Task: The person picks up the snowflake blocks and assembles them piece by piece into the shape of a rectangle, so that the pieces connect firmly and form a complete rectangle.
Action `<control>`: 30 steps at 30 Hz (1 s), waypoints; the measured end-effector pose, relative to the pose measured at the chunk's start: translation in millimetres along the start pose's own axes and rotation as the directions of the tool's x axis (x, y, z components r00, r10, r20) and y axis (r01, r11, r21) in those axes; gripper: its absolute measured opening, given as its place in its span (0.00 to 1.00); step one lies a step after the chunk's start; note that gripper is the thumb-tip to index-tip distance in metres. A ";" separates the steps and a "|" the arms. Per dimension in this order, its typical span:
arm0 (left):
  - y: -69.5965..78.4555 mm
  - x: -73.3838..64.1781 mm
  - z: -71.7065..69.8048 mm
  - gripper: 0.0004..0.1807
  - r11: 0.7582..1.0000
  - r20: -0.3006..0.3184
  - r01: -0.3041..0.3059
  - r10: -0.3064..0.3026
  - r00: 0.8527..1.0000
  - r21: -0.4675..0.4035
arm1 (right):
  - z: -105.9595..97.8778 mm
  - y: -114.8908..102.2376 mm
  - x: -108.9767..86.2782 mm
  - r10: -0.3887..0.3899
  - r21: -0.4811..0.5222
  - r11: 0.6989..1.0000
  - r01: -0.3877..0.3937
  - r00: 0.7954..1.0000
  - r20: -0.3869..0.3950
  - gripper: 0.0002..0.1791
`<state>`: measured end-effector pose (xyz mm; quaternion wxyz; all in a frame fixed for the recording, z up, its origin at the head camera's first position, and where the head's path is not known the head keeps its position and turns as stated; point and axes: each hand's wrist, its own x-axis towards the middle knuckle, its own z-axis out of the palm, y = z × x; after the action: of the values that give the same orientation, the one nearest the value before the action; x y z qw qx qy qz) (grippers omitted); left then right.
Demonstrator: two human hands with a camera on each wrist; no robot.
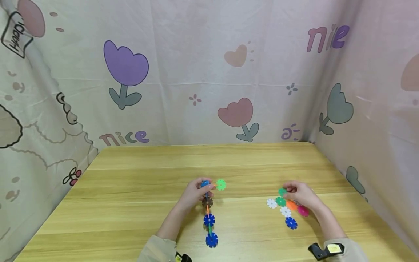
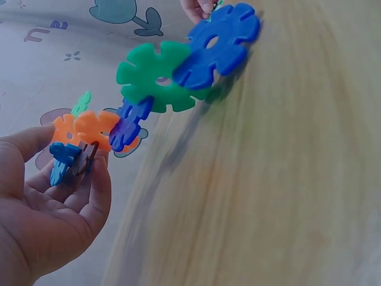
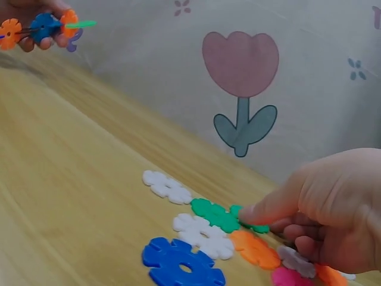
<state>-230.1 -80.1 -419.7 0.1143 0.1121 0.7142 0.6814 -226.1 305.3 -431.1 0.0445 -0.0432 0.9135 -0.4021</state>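
My left hand (image 1: 195,193) grips a chain of slotted plastic flower discs near its far end, thumb and fingers around a light-blue disc (image 2: 58,170). From there the chain runs toward me through a brown disc (image 1: 207,202), orange, blue and green ones, to a dark-blue disc (image 1: 211,240) at the near end. A light-green disc (image 1: 221,185) sticks out to the right of this hand. Over at the right, my right hand (image 1: 302,194) pinches a green disc (image 1: 282,191) at the edge of a small pile; its thumb lies over the disc in the right wrist view.
Loose discs lie beside and under my right hand: white (image 1: 271,203), another green (image 1: 280,201), orange (image 1: 291,205), pink (image 1: 303,210) and dark blue (image 1: 291,223). The wooden table (image 1: 131,203) meets a printed curtain (image 1: 183,116) at the back and sides.
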 end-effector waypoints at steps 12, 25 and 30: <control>-0.2 -3.2 -1.9 0.23 1.000 0.010 -0.014 0.014 1.000 0.014 | 5.4 -6.4 -0.5 0.025 -0.044 0.999 -0.027 0.999 -0.033 0.16; -5.2 -2.5 -4.9 0.24 1.000 0.023 -0.017 0.017 1.000 0.020 | 10.0 -16.1 1.4 -0.034 -0.007 0.999 0.033 0.998 -0.056 0.15; -5.1 -1.7 -4.2 0.24 1.000 0.016 -0.015 0.015 1.000 0.020 | 17.4 -29.2 9.2 -0.093 0.062 0.993 0.096 0.994 -0.058 0.21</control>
<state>-229.9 -84.9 -424.6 0.1136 0.1242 0.7193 0.6740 -231.9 271.9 -421.6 0.0016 -0.0739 0.8979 -0.4340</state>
